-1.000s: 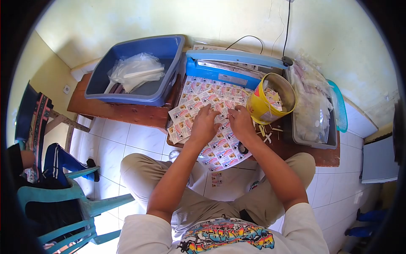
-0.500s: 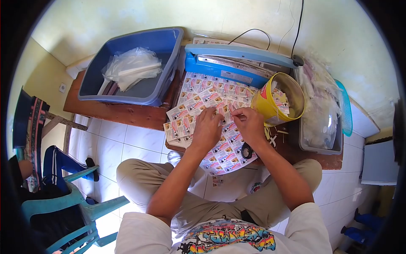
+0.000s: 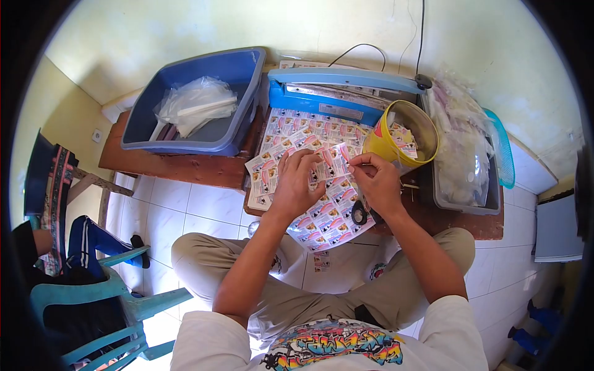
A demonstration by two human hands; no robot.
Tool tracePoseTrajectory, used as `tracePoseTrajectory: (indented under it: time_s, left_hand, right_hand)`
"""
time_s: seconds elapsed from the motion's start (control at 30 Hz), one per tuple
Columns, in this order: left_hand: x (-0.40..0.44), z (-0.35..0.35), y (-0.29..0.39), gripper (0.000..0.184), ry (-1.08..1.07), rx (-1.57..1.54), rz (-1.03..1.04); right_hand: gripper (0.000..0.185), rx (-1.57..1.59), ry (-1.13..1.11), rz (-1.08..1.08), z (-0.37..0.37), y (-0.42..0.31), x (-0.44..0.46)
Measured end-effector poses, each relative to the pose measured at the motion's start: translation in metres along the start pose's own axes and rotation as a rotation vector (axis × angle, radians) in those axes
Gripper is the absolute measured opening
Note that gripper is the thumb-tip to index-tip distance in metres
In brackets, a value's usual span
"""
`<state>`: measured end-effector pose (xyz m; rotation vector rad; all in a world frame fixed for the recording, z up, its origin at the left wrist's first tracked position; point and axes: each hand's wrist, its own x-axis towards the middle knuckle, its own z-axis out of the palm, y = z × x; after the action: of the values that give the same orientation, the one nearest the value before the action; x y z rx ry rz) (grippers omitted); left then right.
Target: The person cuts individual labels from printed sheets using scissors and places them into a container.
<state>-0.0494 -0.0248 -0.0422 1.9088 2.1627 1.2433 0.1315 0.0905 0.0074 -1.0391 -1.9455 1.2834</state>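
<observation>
My right hand [image 3: 378, 184] pinches the corner of a small printed label strip [image 3: 336, 162] between thumb and fingertips. Across from it, my left hand [image 3: 297, 185] lies over the printed sheets, its fingers curved and its thumb held apart. Those fingertips touch the paper near the strip's left end. Beneath both hands, a large sheet of printed labels [image 3: 331, 213] hangs over the table's front edge. On that sheet, beside my right wrist, is a black ring-shaped thing [image 3: 359, 214], partly hidden. More label sheets [image 3: 288, 127] spread out behind my left hand.
A blue impulse sealer [image 3: 328, 102] stands at the back. To the right are a yellow bucket [image 3: 383, 145] holding cut labels and a grey bin [image 3: 467, 207] of plastic bags. A blue tub [image 3: 185, 145] with plastic bags sits left. A green chair [image 3: 124, 303] and a person's leg are lower left.
The label strip has lifted and turned toward my right hand, showing its printed face. My left hand's thumb and fingers have spread apart. The view has shifted slightly.
</observation>
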Motion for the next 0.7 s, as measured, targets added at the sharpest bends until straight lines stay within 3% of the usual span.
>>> tracePoseTrajectory:
  time_s: [0.27,0.37,0.7]
  left_hand:
    - [-0.004,-0.026,0.021,0.048,0.03,-0.102,0.078]
    - [-0.005,-0.035,0.025,0.049,0.023,-0.005,0.146]
    - [-0.016,-0.044,0.037,0.038,0.015,-0.04,0.134]
  right_hand:
    - [0.013,0.056,0.023,-0.035,-0.012,0.004,-0.012]
    - [0.013,0.069,0.016,-0.025,-0.016,0.003,-0.018]
    - [0.022,0.025,0.053,-0.129,-0.019,0.0,-0.037]
